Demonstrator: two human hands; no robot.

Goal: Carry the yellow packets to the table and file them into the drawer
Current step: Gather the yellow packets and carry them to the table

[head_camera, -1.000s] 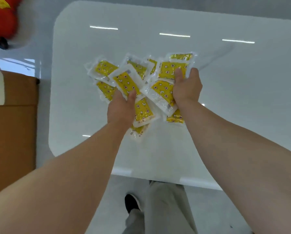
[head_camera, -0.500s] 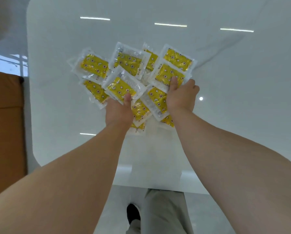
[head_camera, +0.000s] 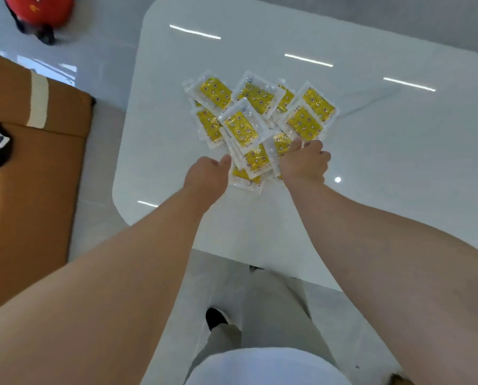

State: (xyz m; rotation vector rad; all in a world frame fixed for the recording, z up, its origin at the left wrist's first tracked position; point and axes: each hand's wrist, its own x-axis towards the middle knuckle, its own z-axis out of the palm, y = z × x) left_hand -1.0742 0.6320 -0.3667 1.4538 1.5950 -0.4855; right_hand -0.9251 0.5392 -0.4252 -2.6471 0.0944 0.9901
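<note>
View: head camera, looking down.
Yellow packets (head_camera: 240, 126): loose overlapping heap of flat rectangular sachets. Each has a clear, crinkly plastic border around a yellow panel printed with small round marks. They fan out at 12 o'clock from the hands and lie on the table, toward its near left part.
Table (head_camera: 399, 162): white, glossy, hard top with rounded corners. It mirrors strip lights as thin bright bars.
Left hand (head_camera: 206, 176): at 7 o'clock of the heap, back of the hand up. The thumb (head_camera: 226, 160) points forward and touches the edge of a near packet. The fingers are hidden, so I cannot tell whether they grip.
Right hand (head_camera: 306, 163): at 5 o'clock of the heap. Its thumb (head_camera: 295, 143) lies on a near packet and its fingers are curled. I cannot tell if they hold anything beneath.
Cardboard box (head_camera: 38, 176): brown and matte, at 9 o'clock of the table, with a pale tape strip (head_camera: 38, 100) across its top.
Red object (head_camera: 38, 6): rounded and blurred, on the floor at 11 o'clock.
Trousers (head_camera: 271, 309): grey cloth at 6 o'clock, with a black shoe (head_camera: 215, 318) beside them.
</note>
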